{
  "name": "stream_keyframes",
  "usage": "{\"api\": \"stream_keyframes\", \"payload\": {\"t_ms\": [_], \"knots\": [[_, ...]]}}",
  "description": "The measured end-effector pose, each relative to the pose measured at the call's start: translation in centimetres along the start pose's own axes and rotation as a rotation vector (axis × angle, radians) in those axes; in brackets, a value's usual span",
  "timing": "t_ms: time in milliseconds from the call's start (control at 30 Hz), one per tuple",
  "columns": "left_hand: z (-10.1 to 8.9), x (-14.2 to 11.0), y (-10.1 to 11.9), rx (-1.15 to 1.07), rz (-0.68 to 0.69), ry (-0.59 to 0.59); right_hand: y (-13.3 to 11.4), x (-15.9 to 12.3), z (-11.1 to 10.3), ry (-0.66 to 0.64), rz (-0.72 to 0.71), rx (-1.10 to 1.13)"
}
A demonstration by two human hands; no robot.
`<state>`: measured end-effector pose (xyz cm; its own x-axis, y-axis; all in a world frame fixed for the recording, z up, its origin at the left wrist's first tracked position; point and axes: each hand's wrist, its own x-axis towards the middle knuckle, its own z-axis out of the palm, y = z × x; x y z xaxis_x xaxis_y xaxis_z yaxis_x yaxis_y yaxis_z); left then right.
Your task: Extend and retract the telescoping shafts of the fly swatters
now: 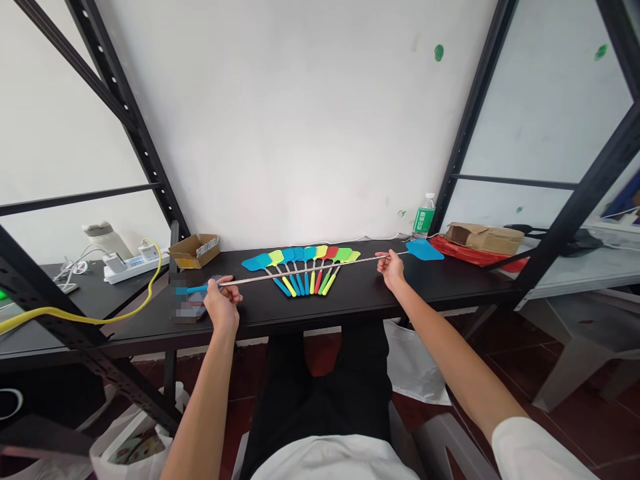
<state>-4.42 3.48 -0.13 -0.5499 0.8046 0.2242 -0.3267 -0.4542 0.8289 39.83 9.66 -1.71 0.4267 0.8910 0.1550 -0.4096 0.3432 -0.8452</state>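
Stretched across the desk in front of me is a long fly swatter with a blue head [425,249], a thin metal rod and a blue grip. My left hand [223,303] is closed around it at the left, where the grip meets the rod. My right hand [391,269] pinches the rod near the head. Beneath the rod, several shorter fly swatters [303,255] lie fanned out on the black desk [350,300], with blue, yellow, red and green heads. Their handles point toward me.
An open cardboard box [194,253] stands at the back left, near a white power strip [135,265] and a yellow cable [125,315]. At the right are a green-labelled bottle [424,219], a brown paper package [483,238] and a red bag [457,252]. Black metal posts [480,87] frame the desk.
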Motion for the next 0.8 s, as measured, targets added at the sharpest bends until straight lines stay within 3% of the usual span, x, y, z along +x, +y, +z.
{"api": "stream_keyframes", "payload": {"t_ms": [233,467,667,800], "knots": [[0.05,-0.04,-0.66,0.115,0.014,-0.089,-0.17,-0.21,0.2,0.003,-0.003,-0.004],[0.14,-0.19,-0.41,0.114,-0.008,-0.087,-0.13,-0.15,0.18,-0.002,-0.003,-0.015],[0.14,-0.28,0.15,-0.015,-0.004,0.043,0.04,-0.09,0.02,-0.01,-0.016,-0.02],[0.13,-0.21,0.1,-0.003,-0.003,0.045,0.08,-0.09,-0.01,-0.014,-0.021,-0.026]]}}
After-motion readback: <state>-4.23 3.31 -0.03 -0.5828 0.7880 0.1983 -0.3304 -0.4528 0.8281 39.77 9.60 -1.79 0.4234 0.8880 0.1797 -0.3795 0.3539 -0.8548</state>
